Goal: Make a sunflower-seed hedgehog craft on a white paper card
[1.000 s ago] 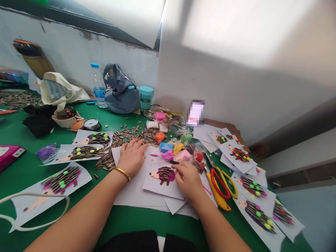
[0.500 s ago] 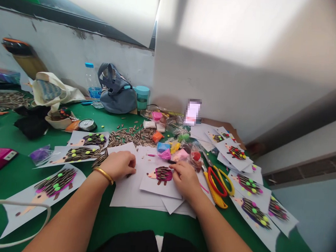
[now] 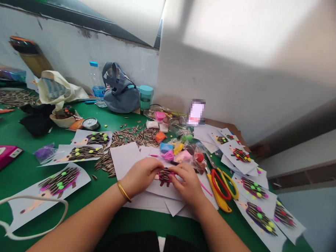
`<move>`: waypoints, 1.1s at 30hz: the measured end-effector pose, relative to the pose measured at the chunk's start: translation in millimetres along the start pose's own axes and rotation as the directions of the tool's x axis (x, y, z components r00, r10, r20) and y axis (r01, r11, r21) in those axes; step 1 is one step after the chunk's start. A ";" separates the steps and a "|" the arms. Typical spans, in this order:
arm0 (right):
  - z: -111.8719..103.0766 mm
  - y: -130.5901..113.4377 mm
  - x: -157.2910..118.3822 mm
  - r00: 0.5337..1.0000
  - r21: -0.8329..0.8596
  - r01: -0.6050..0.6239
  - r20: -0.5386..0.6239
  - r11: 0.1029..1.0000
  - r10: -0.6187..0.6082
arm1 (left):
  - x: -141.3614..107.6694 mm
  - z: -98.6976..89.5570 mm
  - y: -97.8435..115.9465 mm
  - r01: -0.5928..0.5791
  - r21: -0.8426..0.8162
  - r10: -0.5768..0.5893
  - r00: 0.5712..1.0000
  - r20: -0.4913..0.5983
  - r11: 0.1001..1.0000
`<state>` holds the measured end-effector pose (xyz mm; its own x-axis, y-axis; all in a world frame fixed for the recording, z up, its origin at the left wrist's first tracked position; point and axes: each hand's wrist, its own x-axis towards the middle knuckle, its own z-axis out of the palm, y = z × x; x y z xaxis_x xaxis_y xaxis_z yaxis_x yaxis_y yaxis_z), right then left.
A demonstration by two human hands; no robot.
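Observation:
A small hedgehog figure [image 3: 164, 175] with a magenta body covered in striped seeds lies on white paper [image 3: 154, 203] before me. My left hand [image 3: 146, 173], with a gold bangle on its wrist, touches the figure's upper left side, thumb and fingers pinched together. Anything between those fingertips is too small to make out. My right hand [image 3: 186, 178] is at the figure's right edge, its fingers bent close together on the seeds; whether it holds something is hidden. Behind the hands is a heap of striped seeds [image 3: 134, 136], beside packets of coloured clay [image 3: 182, 156].
Scissors [image 3: 221, 183] and a yellow cutter [image 3: 219, 195] lie to the right. Seed-covered hedgehog cards stand in groups at the left [image 3: 58, 181] and right [image 3: 260, 217]. A blue bag [image 3: 121, 97], a teal-lidded cup [image 3: 146, 97] and a phone [image 3: 196, 113] are at the back.
My left hand has moved right, from the loose paper to the hedgehog figure. My right hand stays at the figure's right side. The whole view has shifted slightly.

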<state>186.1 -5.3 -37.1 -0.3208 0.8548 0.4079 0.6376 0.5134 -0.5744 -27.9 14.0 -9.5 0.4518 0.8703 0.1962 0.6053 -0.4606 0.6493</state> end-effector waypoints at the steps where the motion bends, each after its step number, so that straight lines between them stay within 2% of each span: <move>1: -1.0 -3.0 -0.2 1.000 0.025 0.008 0.007 1.000 -0.008 | -1.2 5.5 3.5 -0.033 -0.037 0.033 0.999 0.012 0.999; 4: -3.1 -8.5 -0.8 1.000 0.076 -0.005 -0.006 0.997 0.006 | -4.2 14.5 10.1 -0.050 -0.117 0.053 0.998 0.024 0.992; 11: -7.3 -10.9 0.8 0.999 0.162 -0.025 -0.028 0.986 0.030 | -5.0 13.1 10.6 -0.066 -0.140 0.067 0.998 0.003 0.988; 14: -13.1 -7.4 3.1 0.996 0.111 -0.052 -0.066 0.992 0.060 | -3.4 13.4 5.2 -0.066 -0.064 0.061 0.995 -0.076 0.996; 18: -21.1 1.5 5.8 0.987 -0.040 -0.150 -0.055 0.988 0.148 | 0.3 12.7 -7.0 0.037 0.066 -0.023 0.981 -0.191 0.997; 23: -17.6 7.9 4.8 0.984 -0.117 -0.170 0.043 0.978 0.176 | 2.9 11.9 -17.4 0.139 0.199 -0.115 0.985 -0.130 0.970; 28: -7.4 9.5 2.5 0.982 -0.156 -0.167 0.058 0.974 0.178 | 3.0 14.0 -16.6 0.134 0.240 -0.124 0.991 -0.054 0.962; 33: -2.8 10.2 2.7 0.978 -0.196 -0.175 0.082 0.965 0.194 | 3.3 14.3 -15.5 0.135 0.252 -0.129 0.991 -0.038 0.958</move>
<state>193.7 2.1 -39.8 -0.2473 0.9413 0.2297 0.8088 0.3311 -0.4861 -26.5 21.6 -29.5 0.3444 0.9285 0.1386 0.8061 -0.3681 0.4633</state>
